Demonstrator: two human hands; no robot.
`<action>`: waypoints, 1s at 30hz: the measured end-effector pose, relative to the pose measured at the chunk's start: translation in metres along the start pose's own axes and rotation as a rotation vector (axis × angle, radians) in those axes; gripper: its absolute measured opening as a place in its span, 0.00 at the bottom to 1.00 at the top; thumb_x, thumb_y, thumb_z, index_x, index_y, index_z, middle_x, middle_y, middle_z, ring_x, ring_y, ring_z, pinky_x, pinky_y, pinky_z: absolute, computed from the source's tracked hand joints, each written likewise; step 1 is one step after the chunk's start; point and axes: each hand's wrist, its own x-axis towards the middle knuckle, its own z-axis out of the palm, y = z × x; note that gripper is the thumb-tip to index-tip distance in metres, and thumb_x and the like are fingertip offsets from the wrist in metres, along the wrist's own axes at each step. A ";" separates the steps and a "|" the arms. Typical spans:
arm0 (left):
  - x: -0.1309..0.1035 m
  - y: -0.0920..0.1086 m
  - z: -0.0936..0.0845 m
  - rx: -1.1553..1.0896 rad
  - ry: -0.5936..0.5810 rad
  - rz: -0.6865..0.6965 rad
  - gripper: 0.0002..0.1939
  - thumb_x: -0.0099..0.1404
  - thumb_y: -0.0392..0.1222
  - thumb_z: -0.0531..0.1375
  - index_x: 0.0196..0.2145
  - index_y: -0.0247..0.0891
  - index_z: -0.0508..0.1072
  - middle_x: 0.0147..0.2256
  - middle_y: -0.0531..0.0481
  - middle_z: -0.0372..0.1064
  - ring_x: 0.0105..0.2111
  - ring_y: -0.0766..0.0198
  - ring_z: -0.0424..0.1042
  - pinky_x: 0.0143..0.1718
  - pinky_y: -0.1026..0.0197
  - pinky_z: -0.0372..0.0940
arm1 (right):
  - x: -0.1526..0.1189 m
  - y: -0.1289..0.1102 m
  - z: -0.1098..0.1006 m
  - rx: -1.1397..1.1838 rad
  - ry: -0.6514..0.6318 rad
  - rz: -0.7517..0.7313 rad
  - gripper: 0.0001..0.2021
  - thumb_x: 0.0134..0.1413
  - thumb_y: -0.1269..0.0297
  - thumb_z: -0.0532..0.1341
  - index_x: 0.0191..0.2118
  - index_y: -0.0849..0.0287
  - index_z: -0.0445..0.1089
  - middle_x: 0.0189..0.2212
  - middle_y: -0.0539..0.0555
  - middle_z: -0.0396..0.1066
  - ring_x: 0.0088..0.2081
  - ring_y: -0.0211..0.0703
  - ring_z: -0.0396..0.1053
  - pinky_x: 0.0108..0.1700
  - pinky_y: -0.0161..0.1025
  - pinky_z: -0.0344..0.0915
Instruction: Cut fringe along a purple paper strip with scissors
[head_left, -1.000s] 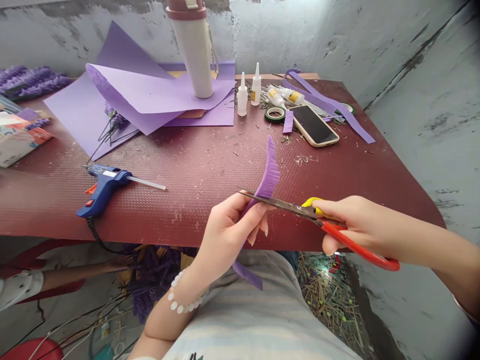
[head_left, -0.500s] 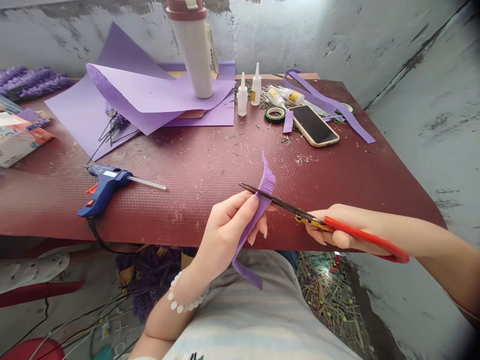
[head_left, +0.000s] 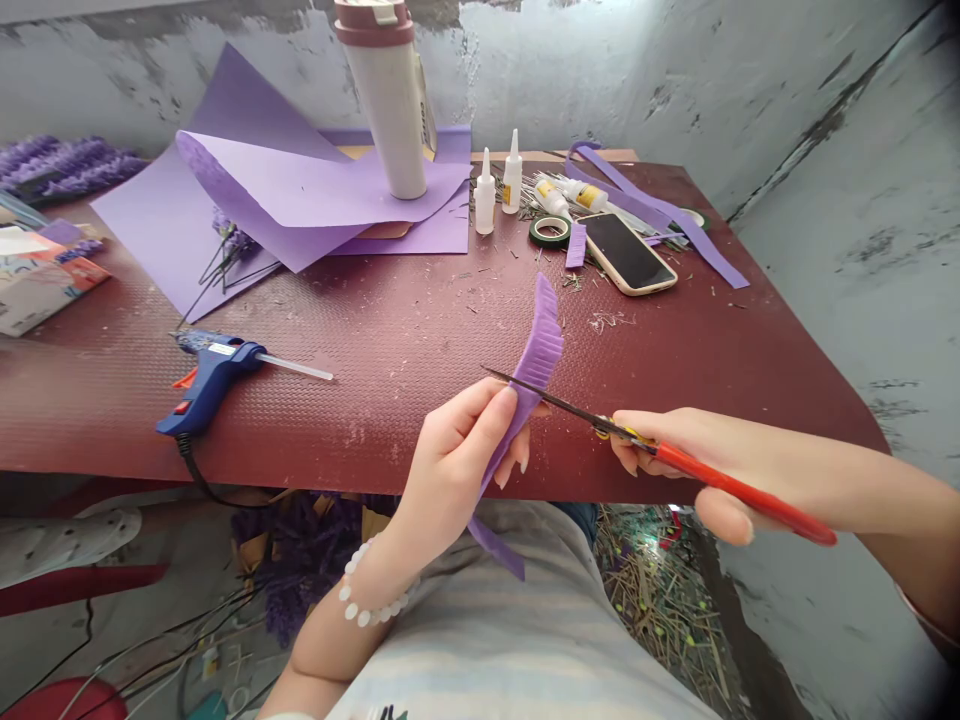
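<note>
My left hand [head_left: 465,445] pinches a purple paper strip [head_left: 541,340] between thumb and fingers near the table's front edge. Fine parallel cuts fringe the strip's upper part, which curves away above the thumb; its tail hangs below the hand over my lap. My right hand [head_left: 675,450] is closed around red-handled scissors [head_left: 720,482]. The dark blades cross the strip just above my left thumb, their tips pointing left past it. Part of the grip is hidden behind the handle.
On the dark red table [head_left: 390,320] lies a blue glue gun [head_left: 214,380] with its cord over the front edge. Purple sheets [head_left: 300,190] sit under a tumbler [head_left: 386,110]. Small glue bottles [head_left: 485,200], green tape [head_left: 550,231] and a phone [head_left: 628,250] are at the back.
The fringed end now stands higher and fuller above my left thumb. My right thumb has swung down from the scissors' handle, while the left hand keeps its place.
</note>
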 end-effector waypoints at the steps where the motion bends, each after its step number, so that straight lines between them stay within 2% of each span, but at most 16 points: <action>1: 0.001 0.000 0.000 0.011 0.025 0.006 0.18 0.77 0.51 0.60 0.34 0.38 0.76 0.23 0.56 0.67 0.20 0.72 0.60 0.22 0.66 0.57 | -0.001 -0.003 0.000 0.018 -0.042 0.068 0.12 0.57 0.61 0.67 0.37 0.51 0.61 0.22 0.41 0.60 0.23 0.38 0.53 0.25 0.36 0.51; 3: 0.002 0.000 0.000 0.031 0.059 0.004 0.17 0.76 0.51 0.62 0.32 0.38 0.73 0.24 0.56 0.66 0.20 0.72 0.61 0.23 0.66 0.57 | -0.002 -0.009 0.000 -0.011 -0.034 0.148 0.15 0.56 0.58 0.69 0.38 0.50 0.60 0.24 0.41 0.61 0.23 0.38 0.53 0.24 0.36 0.51; 8: 0.002 -0.002 0.001 0.072 0.088 -0.006 0.16 0.75 0.48 0.63 0.30 0.39 0.69 0.24 0.56 0.67 0.21 0.72 0.62 0.24 0.66 0.58 | 0.002 -0.013 0.007 -0.287 0.227 0.135 0.23 0.44 0.57 0.76 0.38 0.49 0.61 0.26 0.42 0.67 0.24 0.43 0.62 0.26 0.36 0.55; 10: 0.002 -0.002 0.001 0.084 0.098 0.003 0.16 0.75 0.47 0.62 0.31 0.38 0.70 0.25 0.56 0.68 0.21 0.72 0.62 0.24 0.66 0.58 | 0.004 -0.014 0.010 -0.393 0.353 0.116 0.26 0.41 0.53 0.77 0.36 0.48 0.59 0.24 0.42 0.67 0.22 0.43 0.60 0.25 0.37 0.54; 13: 0.002 0.000 0.002 0.099 0.101 0.022 0.14 0.75 0.46 0.62 0.32 0.38 0.71 0.26 0.56 0.69 0.20 0.72 0.63 0.25 0.65 0.59 | 0.007 -0.014 0.013 -0.473 0.453 0.036 0.27 0.44 0.42 0.74 0.34 0.48 0.57 0.22 0.43 0.65 0.19 0.43 0.56 0.25 0.39 0.53; 16: 0.003 0.000 0.002 0.106 0.099 0.041 0.13 0.76 0.45 0.62 0.32 0.38 0.71 0.26 0.56 0.69 0.20 0.72 0.63 0.25 0.65 0.59 | 0.010 -0.012 0.013 -0.488 0.484 -0.024 0.29 0.46 0.36 0.72 0.33 0.48 0.56 0.21 0.45 0.65 0.18 0.42 0.54 0.24 0.40 0.51; 21: 0.003 -0.003 0.000 0.141 0.085 0.074 0.13 0.77 0.44 0.61 0.33 0.38 0.71 0.26 0.57 0.70 0.20 0.73 0.63 0.26 0.66 0.60 | 0.009 -0.009 0.012 -0.480 0.515 -0.043 0.30 0.49 0.32 0.69 0.30 0.48 0.53 0.21 0.45 0.64 0.17 0.40 0.53 0.24 0.40 0.49; 27: 0.003 -0.003 0.000 0.162 0.068 0.089 0.13 0.77 0.43 0.60 0.32 0.38 0.71 0.26 0.57 0.69 0.21 0.73 0.63 0.27 0.66 0.61 | 0.005 -0.010 0.010 -0.401 0.472 -0.002 0.27 0.56 0.36 0.67 0.28 0.48 0.53 0.18 0.43 0.62 0.17 0.40 0.53 0.22 0.40 0.51; 30: 0.003 -0.002 0.001 0.149 0.071 0.072 0.15 0.77 0.43 0.60 0.31 0.38 0.70 0.26 0.56 0.69 0.21 0.73 0.63 0.26 0.66 0.60 | 0.004 -0.009 0.008 -0.330 0.398 0.030 0.25 0.56 0.40 0.68 0.28 0.49 0.54 0.20 0.44 0.67 0.18 0.41 0.58 0.23 0.40 0.54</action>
